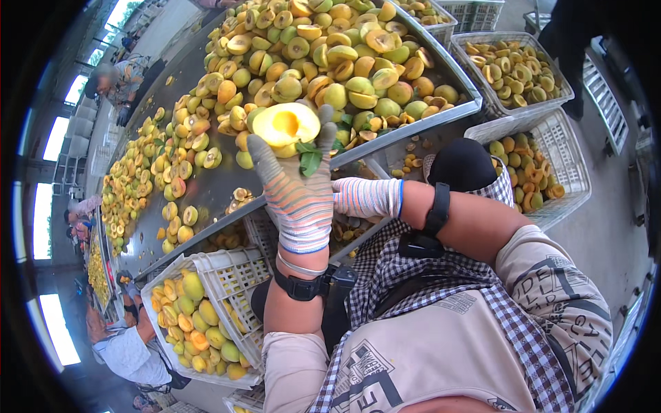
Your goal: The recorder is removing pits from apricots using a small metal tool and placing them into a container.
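Observation:
My left hand (299, 191), in a striped knit glove, is raised over the edge of a metal table and holds a halved yellow fruit (286, 124) between thumb and fingers, its pit hollow facing up. A green leaf (310, 159) hangs just below the fruit. My right hand (364, 197), gloved alike, lies lower, at the table's edge beside the left wrist; its fingertips are partly hidden behind the left glove, and I cannot tell whether it holds anything. Beyond the hands, a heap of halved and whole fruit (335, 57) covers much of the table.
The metal table's raised rim (408, 131) runs diagonally before me. A white crate of fruit (206, 258) stands at lower left; another crate (568, 149) and a third crate (565, 100) stand at right. Other people are at left, one in a white shirt (131, 356).

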The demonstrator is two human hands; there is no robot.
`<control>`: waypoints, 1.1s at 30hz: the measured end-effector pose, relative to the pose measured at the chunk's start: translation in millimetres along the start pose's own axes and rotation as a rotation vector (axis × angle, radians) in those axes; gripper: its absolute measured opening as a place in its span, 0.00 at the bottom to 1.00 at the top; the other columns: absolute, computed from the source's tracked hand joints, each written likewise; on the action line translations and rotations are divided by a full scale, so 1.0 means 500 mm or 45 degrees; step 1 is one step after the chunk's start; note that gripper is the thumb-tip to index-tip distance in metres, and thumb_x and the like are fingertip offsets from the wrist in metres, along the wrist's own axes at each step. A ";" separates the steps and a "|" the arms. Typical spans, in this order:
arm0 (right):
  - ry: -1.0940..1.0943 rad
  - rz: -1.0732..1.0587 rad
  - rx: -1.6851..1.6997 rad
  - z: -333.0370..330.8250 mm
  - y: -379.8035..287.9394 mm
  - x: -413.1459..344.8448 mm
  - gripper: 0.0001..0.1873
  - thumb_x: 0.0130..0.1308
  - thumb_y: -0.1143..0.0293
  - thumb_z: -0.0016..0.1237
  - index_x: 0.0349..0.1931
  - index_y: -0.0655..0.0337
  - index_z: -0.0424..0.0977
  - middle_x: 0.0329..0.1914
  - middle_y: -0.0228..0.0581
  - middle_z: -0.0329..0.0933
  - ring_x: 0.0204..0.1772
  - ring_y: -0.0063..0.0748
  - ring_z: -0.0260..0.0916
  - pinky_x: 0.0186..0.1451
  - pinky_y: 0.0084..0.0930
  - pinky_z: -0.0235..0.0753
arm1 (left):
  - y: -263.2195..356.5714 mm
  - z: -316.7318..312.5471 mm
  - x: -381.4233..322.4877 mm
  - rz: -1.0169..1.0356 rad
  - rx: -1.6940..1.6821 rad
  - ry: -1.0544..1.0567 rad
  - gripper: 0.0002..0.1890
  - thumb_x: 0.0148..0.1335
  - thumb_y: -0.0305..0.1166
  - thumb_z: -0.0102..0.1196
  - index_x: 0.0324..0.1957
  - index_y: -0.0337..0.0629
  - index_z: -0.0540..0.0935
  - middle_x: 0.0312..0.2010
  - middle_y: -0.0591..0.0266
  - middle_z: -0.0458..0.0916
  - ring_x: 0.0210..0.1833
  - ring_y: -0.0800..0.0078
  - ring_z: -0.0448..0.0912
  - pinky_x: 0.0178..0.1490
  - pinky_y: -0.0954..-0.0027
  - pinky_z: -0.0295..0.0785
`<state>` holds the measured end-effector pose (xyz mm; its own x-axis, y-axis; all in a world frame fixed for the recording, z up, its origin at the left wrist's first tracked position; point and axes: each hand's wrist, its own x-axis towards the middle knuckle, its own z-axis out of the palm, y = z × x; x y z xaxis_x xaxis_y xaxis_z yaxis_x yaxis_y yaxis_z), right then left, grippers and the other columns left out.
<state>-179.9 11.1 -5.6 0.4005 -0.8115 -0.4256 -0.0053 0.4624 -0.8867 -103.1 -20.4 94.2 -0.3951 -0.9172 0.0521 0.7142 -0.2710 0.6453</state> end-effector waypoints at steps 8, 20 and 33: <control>0.174 -0.257 -0.204 0.014 0.082 -0.020 0.19 0.62 0.51 0.42 0.44 0.57 0.69 0.29 0.37 0.69 0.33 0.31 0.67 0.33 0.27 0.67 | -0.123 0.162 -0.018 -0.440 -0.309 -0.163 0.37 0.59 0.57 0.47 0.58 0.35 0.60 0.51 0.45 0.68 0.52 0.48 0.72 0.50 0.57 0.75; 0.461 -1.097 -0.849 -0.038 0.115 -0.043 0.16 0.63 0.61 0.44 0.49 0.56 0.70 0.41 0.45 0.75 0.51 0.34 0.68 0.51 0.29 0.68 | -0.118 0.014 -0.042 0.830 2.289 -0.379 0.23 0.51 0.38 0.59 0.48 0.41 0.72 0.45 0.51 0.73 0.49 0.53 0.71 0.52 0.55 0.66; 0.270 0.022 -0.729 0.024 0.127 -0.007 0.16 0.56 0.58 0.48 0.34 0.62 0.75 0.24 0.38 0.76 0.25 0.31 0.73 0.29 0.29 0.73 | -0.075 -0.253 -0.134 0.135 2.543 -0.277 0.13 0.61 0.40 0.52 0.40 0.43 0.81 0.33 0.53 0.81 0.32 0.61 0.79 0.41 0.69 0.72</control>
<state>-170.5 47.6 -58.4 0.2048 -0.8863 -0.4153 -0.5252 0.2586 -0.8107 -30.2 14.0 -29.9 -0.5622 -0.8191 0.1142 -0.7275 0.5555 0.4027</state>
